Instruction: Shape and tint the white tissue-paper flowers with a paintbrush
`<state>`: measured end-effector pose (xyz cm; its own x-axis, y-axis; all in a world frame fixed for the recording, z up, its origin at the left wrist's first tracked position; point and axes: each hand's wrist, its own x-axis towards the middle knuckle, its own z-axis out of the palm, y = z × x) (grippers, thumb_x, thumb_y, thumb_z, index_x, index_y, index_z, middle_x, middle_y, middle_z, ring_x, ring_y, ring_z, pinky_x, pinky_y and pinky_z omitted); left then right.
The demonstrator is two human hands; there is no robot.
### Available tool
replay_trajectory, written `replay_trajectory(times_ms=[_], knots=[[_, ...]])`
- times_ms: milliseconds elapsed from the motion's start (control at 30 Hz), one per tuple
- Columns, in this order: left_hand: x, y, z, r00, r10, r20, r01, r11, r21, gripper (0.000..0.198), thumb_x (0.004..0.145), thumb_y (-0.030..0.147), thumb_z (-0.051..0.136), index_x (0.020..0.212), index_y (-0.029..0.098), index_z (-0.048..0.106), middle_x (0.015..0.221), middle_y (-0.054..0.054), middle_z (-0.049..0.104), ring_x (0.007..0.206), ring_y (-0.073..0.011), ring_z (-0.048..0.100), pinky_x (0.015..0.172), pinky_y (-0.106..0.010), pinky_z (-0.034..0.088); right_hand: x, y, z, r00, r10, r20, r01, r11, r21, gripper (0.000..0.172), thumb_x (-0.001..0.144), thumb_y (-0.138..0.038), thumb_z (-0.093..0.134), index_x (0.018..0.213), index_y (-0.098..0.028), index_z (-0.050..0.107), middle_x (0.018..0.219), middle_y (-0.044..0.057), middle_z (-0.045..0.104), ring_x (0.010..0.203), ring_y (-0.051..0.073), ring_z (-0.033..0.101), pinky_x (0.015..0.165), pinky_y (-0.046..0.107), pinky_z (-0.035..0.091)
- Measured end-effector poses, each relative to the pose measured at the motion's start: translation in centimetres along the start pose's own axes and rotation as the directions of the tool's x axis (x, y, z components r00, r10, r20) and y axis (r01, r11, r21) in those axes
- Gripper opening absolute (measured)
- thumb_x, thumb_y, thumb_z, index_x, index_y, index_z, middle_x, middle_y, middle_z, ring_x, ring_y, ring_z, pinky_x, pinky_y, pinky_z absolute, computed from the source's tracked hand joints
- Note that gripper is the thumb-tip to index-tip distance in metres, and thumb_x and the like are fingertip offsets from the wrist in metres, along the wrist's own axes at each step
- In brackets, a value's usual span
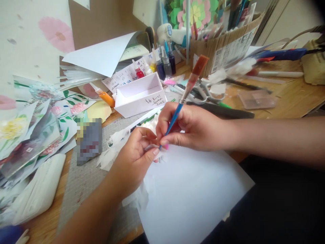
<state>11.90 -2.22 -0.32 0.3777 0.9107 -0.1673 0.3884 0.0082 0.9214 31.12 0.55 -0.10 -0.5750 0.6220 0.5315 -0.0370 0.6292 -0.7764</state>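
My right hand [200,127] grips a blue-handled paintbrush [176,113] upside down, its reddish-brown bristles up and the handle's end down. That end meets a small, thin, pale piece [151,147] pinched between the thumb and fingers of my left hand [133,161]. What the pale piece is I cannot make out. A bit of bright pink [166,147] shows beside the handle's end, partly covered by my right fingers. Beneath both hands lies a sheet of white paper [195,193], with torn white tissue [109,157] to its left.
A white open box [141,96] stands behind my hands, near paint bottles [166,64] and an orange bottle [106,98]. Scissors [203,93] lie at the back right, before a cardboard box [228,51] of brushes. Flower pictures [38,128] cover the left; a grey cutting mat [83,189] lies below.
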Motion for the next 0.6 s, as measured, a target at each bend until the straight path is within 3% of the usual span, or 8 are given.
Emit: replay_trajectory(times_ms=[167,300,433,600], knots=[[-0.1,-0.3,-0.1,1.0,0.007,0.017,-0.008,0.998,0.07,0.015,0.084,0.018,0.048,0.095,0.024,0.04,0.084,0.003,0.059,0.067,-0.0101,0.053,0.062,-0.024,0.044,-0.1,0.3,-0.4,0.997,0.052,-0.05,-0.05,0.998,0.027,0.019,0.077,-0.011,0.06,0.077,-0.018,0.042,0.076,-0.003,0.053,0.071,0.009,0.054,0.063,0.021,0.047],[-0.3,-0.5,-0.3,0.999,-0.008,0.038,0.002,0.986,0.166,0.013,0.084,0.018,0.048,0.093,0.025,0.042,0.072,0.007,0.054,0.061,-0.0091,0.051,0.059,-0.023,0.041,-0.4,0.9,-0.7,0.994,0.103,-0.03,-0.101,0.993,0.069,0.017,0.076,-0.008,0.058,0.079,-0.017,0.043,0.074,-0.002,0.054,0.069,0.01,0.054,0.06,0.022,0.047],[-0.2,-0.7,-0.4,0.999,-0.021,0.024,0.013,0.957,0.289,0.009,0.084,0.02,0.049,0.091,0.024,0.045,0.072,0.005,0.055,0.065,-0.0108,0.054,0.06,-0.024,0.042,-0.6,1.4,-0.6,0.986,0.164,-0.008,-0.163,0.985,0.055,0.017,0.075,-0.007,0.059,0.079,-0.016,0.045,0.073,-0.002,0.054,0.067,0.01,0.053,0.059,0.023,0.045],[-0.3,-0.9,-0.2,0.999,-0.026,0.026,0.014,0.924,0.381,0.008,0.084,0.028,0.05,0.09,0.024,0.047,0.074,0.004,0.058,0.065,-0.0124,0.055,0.059,-0.025,0.042,-0.6,1.8,-0.2,0.99,0.142,-0.013,-0.141,0.99,0.028,0.017,0.073,-0.006,0.06,0.078,-0.015,0.047,0.072,-0.002,0.054,0.068,0.01,0.052,0.062,0.023,0.044]])
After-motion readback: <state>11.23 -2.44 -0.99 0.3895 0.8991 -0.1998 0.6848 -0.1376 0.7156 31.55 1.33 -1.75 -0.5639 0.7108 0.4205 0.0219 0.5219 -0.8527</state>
